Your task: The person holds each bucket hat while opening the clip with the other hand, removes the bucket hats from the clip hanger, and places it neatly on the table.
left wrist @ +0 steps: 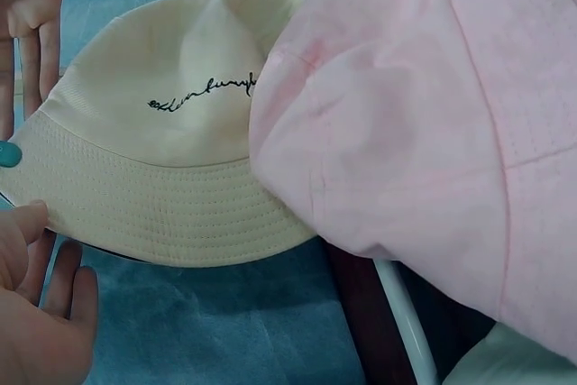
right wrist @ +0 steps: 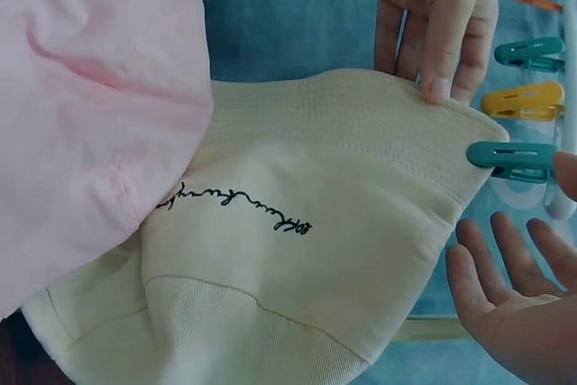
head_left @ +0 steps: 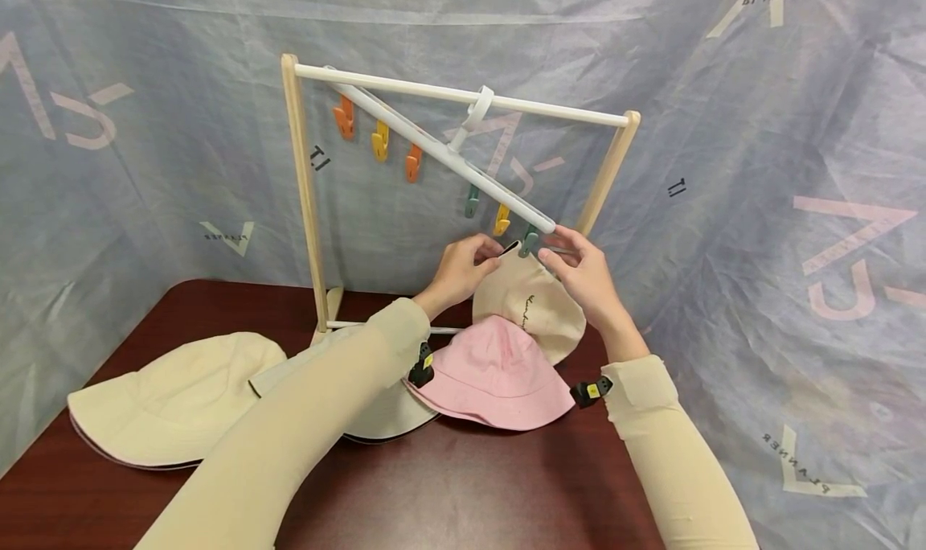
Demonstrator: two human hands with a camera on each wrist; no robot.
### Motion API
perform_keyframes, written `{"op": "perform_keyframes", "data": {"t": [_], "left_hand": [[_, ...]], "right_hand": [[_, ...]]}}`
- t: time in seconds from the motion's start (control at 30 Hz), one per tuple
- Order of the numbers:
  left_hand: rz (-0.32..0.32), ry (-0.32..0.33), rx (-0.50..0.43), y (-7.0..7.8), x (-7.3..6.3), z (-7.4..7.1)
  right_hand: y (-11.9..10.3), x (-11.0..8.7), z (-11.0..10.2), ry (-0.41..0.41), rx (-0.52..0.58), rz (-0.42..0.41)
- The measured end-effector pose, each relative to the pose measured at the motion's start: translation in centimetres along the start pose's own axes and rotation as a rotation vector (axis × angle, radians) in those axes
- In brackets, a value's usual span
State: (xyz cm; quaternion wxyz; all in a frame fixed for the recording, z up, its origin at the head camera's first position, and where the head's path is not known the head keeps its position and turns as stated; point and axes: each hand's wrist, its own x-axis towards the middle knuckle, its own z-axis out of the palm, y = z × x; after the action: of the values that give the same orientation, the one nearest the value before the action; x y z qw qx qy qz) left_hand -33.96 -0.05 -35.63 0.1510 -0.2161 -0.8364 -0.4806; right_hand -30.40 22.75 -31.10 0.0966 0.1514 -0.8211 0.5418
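Note:
A cream bucket hat [head_left: 560, 301] with dark script hangs by its brim from the green clip [head_left: 529, 242] at the near end of a white clip hanger [head_left: 434, 144]. My left hand [head_left: 463, 272] pinches the brim beside that clip, thumb on the front and fingers behind, as the left wrist view shows at the hat [left wrist: 180, 123]. My right hand [head_left: 584, 281] is on the clip's other side, fingers spread and loosely bent, its thumb close to the clip's handle end [right wrist: 514, 160]. No cloth lies between the right fingers.
A pink bucket hat [head_left: 499, 373] overlaps the cream hat's lower part. Another cream hat [head_left: 181, 397] and a pale grey-green hat [head_left: 391, 421] lie on the dark red table [head_left: 463, 502]. The hanger hooks over a wooden-legged rack [head_left: 307, 204]; orange, yellow and green clips [head_left: 413, 164] line it.

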Motion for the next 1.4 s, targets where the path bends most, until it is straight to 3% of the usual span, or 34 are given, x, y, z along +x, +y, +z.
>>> {"op": "perform_keyframes", "data": {"t": [0.5,0.9,1.27,1.4], "left_hand": [[-0.017,-0.012,-0.029,0.7,-0.2,0.3],[-0.012,-0.010,-0.027,0.6,0.0,0.4],[-0.008,0.001,-0.014,0.8,-0.1,0.5],[-0.017,0.002,-0.018,1.0,-0.2,0.2]], "right_hand": [[0.1,0.6,1.2,0.007,0.107,0.065],[0.3,1.3,1.5,0.002,0.271,0.074],[0.4,1.5,1.6,0.006,0.247,0.106],[0.5,1.7,1.9,0.028,0.237,0.078]]}}
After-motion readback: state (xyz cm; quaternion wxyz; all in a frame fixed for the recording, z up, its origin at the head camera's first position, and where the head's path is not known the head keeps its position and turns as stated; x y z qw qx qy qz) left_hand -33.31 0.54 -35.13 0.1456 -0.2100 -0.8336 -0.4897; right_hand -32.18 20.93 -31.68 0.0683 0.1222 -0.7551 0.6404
